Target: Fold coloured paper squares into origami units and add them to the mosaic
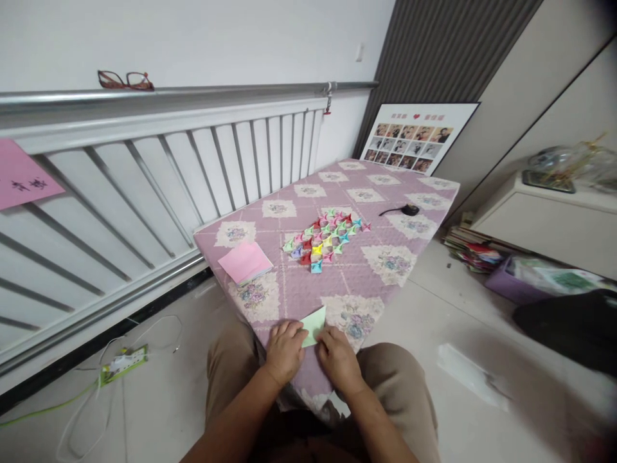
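A pale green sheet of paper (pixel 314 323) lies at the near corner of the cloth-covered table, between my two hands. My left hand (pixel 285 348) holds its left edge against the cloth, fingers bent and close together, thumb on the paper. On the opposite side, my right hand (pixel 337 355) pinches the right edge with curled fingers. Farther up the table, several small folded paper pieces (pixel 328 242) in many colours stand in close rows. A stack of pink paper (pixel 245 262) sits at the left edge, with other sheets showing beneath it.
A floral purple tablecloth (pixel 299 296) covers the table. A black object with a strap (pixel 409 209) lies toward its right side. White radiator bars (pixel 202 167) run along the left, with glasses (pixel 126 80) on the pipe above. A photo board (pixel 414 138) leans at the far end. A power strip (pixel 124 365) lies on the floor.
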Available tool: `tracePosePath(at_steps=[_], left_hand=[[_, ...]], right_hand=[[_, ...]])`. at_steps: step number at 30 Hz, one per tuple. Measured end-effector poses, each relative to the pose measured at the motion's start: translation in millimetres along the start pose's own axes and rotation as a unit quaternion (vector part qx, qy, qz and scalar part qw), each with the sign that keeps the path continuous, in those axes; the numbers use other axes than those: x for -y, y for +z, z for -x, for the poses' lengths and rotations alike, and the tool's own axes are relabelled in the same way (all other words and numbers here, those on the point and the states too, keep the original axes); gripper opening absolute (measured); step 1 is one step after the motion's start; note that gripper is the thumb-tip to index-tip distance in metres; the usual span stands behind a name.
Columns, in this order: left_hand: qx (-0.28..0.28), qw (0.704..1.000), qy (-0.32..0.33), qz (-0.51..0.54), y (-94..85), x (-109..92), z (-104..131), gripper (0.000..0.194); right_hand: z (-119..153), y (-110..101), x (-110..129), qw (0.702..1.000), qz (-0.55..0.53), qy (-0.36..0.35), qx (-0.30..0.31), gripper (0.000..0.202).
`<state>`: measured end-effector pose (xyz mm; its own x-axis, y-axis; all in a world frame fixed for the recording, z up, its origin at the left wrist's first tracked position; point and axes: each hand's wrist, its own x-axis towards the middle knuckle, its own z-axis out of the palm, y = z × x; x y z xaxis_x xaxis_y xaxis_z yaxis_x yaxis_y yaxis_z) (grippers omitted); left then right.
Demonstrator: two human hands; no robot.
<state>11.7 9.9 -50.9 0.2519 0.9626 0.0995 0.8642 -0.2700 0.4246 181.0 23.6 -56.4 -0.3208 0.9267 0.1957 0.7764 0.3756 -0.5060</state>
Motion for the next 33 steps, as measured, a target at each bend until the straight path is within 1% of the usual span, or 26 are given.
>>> tracePosePath(at_steps=[2, 4, 7, 11, 16, 20, 29, 33], left_hand=[[-0.012, 1.0, -0.005, 0.007, 0.4, 4.4, -2.3, 0.029], [-0.032, 0.999, -0.025, 0.009, 0.7, 9.7, -4.7, 0.021], [-0.061, 0.996, -0.062, 0.006, 0.9, 17.0, -7.7, 0.013], [-0.081, 0.991, -0.102, 0.007, 1.0, 21.2, -11.0, 0.006], [-0.086, 0.988, -0.126, -0.001, 1.3, 19.2, -14.8, 0.01], [-0.082, 0.987, -0.139, -0.017, 1.3, 16.9, -17.3, 0.012], [-0.073, 0.987, -0.138, -0.033, -2.3, 15.3, -19.9, 0.013], [-0.069, 0.987, -0.14, -0.041, -4.0, 13.4, -19.4, 0.011]], right_hand=[[-0.6, -1.6, 2.1, 1.0, 0.001, 0.007, 0.008, 0.012], [-3.4, -3.8, 4.7, 0.999, 0.016, 0.032, 0.022, 0.007], [-8.7, -6.0, 8.2, 0.996, 0.045, 0.075, 0.034, 0.015], [-15.2, -7.0, 11.0, 0.991, 0.071, 0.104, 0.044, 0.023], [-23.3, -8.3, 13.4, 0.985, 0.095, 0.134, 0.057, 0.024], [-27.9, -9.1, 13.6, 0.982, 0.099, 0.145, 0.064, 0.024], [-31.0, -8.2, 14.2, 0.977, 0.114, 0.165, 0.074, 0.024], [-30.9, -7.3, 13.5, 0.977, 0.119, 0.161, 0.069, 0.024]])
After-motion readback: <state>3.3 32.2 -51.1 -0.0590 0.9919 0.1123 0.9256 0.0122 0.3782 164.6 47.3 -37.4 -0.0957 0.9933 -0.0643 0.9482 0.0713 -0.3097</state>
